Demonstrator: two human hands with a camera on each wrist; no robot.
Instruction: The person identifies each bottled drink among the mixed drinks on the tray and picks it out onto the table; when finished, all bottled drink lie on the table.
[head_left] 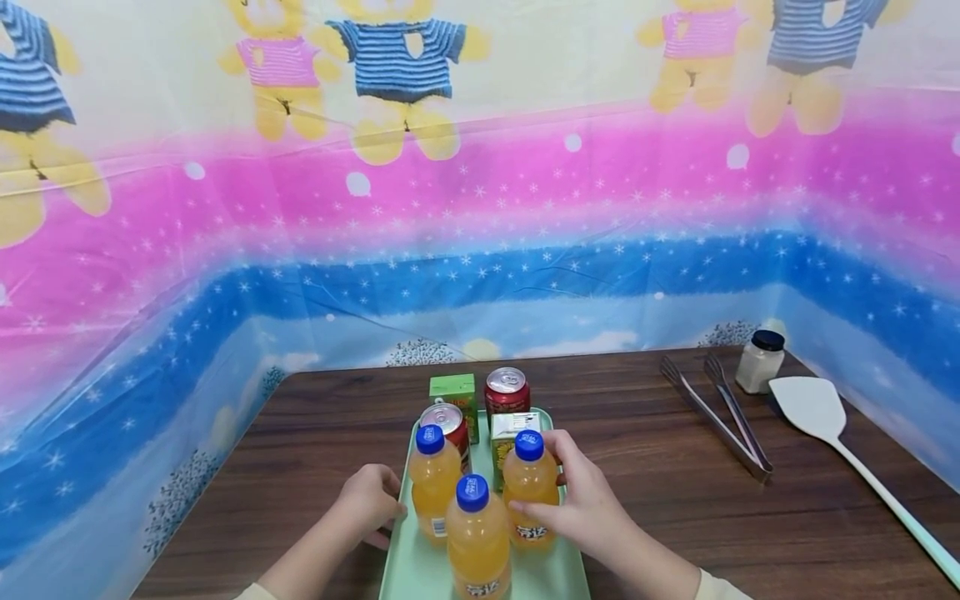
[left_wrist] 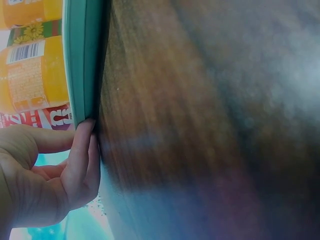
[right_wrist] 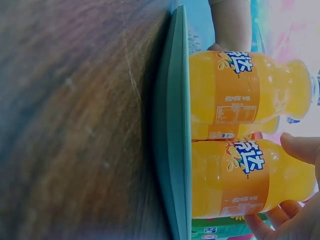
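Note:
In the head view a pale green tray (head_left: 558, 579) bears three orange-drink bottles with blue caps. My right hand (head_left: 588, 504) grips the right bottle (head_left: 531, 479), thumb on the near side and fingers behind it. This bottle (right_wrist: 245, 175) stands upright on the tray in the right wrist view. Beside it are the front bottle (head_left: 478, 542) and the left bottle (head_left: 435, 483). My left hand (head_left: 366, 504) is at the tray's left edge; the left wrist view shows thumb and fingers pinching the tray's rim (left_wrist: 82, 60). Some left fingertips are hidden behind the rim.
Behind the bottles are two red cans, one at the back (head_left: 507, 396) and one at left (head_left: 444, 417), plus a green carton (head_left: 453, 387) and a white-topped carton (head_left: 513, 423). Metal tongs (head_left: 720, 421), a black-lidded jar (head_left: 760, 367) and a white spatula (head_left: 813, 408) lie rightward on the wooden table (head_left: 637, 433).

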